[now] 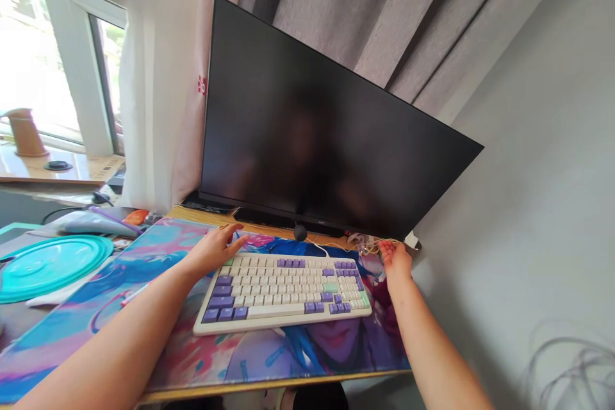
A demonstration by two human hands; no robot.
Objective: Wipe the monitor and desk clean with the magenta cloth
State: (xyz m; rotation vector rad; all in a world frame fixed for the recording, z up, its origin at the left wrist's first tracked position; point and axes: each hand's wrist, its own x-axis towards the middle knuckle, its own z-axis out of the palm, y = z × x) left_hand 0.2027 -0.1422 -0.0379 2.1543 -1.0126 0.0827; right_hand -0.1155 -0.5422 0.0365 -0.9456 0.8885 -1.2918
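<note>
A cream keyboard (pixel 283 291) with purple and green keys lies on a colourful printed desk mat (pixel 144 269). My left hand (pixel 214 250) rests flat at the keyboard's far left corner, fingers stretched out and touching its edge. My right hand (pixel 396 259) is at the keyboard's far right corner, palm turned up, fingers curled among thin yellowish cables (pixel 372 245) under the monitor. Whether it grips them is unclear. A large dark monitor (pixel 317 134) stands right behind the keyboard, screen off.
A teal round disc (pixel 48 262) lies at the left of the desk, with a grey and orange item (pixel 103 221) behind it. Curtains (pixel 384 6) hang behind the monitor. A grey wall (pixel 542 205) stands to the right, a window (pixel 33 57) to the left.
</note>
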